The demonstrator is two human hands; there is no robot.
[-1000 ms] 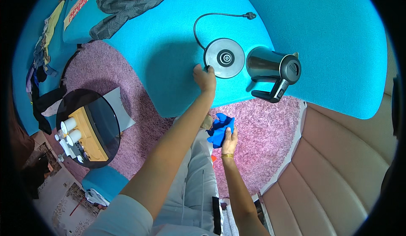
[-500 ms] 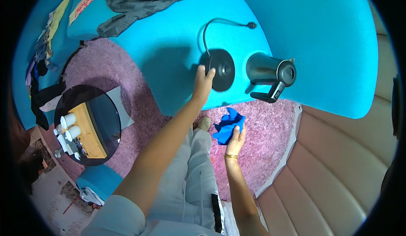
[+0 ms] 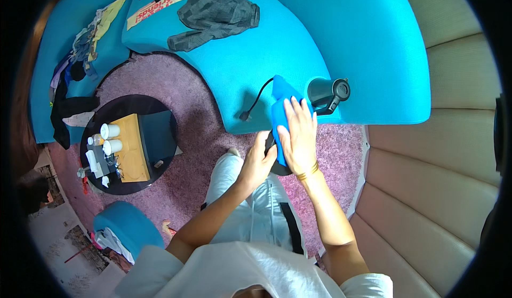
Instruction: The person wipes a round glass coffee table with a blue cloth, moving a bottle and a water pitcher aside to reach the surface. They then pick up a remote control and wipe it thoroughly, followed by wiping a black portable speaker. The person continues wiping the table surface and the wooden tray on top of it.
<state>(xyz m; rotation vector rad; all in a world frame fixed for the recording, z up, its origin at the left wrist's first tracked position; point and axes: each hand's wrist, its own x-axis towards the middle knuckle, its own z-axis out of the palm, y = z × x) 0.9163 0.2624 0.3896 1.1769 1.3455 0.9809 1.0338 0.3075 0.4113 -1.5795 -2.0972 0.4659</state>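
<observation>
My left hand [image 3: 257, 160] grips the edge of a round black kettle base [image 3: 280, 169], held up above my legs in front of the sofa. Across its face lies a blue cloth [image 3: 279, 117], which covers most of the base. My right hand [image 3: 300, 140], with a gold bracelet at the wrist, presses the cloth against it with fingers laid long over the fabric. The base's black cord ends in a plug [image 3: 244, 116] over the sofa seat. Just beyond my right hand a dark electric kettle [image 3: 322, 91] stands on the seat, its handle toward me.
The turquoise curved sofa [image 3: 288, 36] bears a dark grey garment [image 3: 216, 15] and, far left, a pile of clothes [image 3: 88, 44]. A round black table [image 3: 160, 164] at left holds a wooden box [image 3: 133, 154] and white cups [image 3: 111, 131]. A turquoise pouf [image 3: 125, 226] stands nearer; a padded wall [image 3: 421, 191] rises at right.
My left hand has lifted the kettle base off the sofa and brought it nearer, cord trailing. My right hand has brought the blue cloth up onto it. The kettle still stands on the seat.
</observation>
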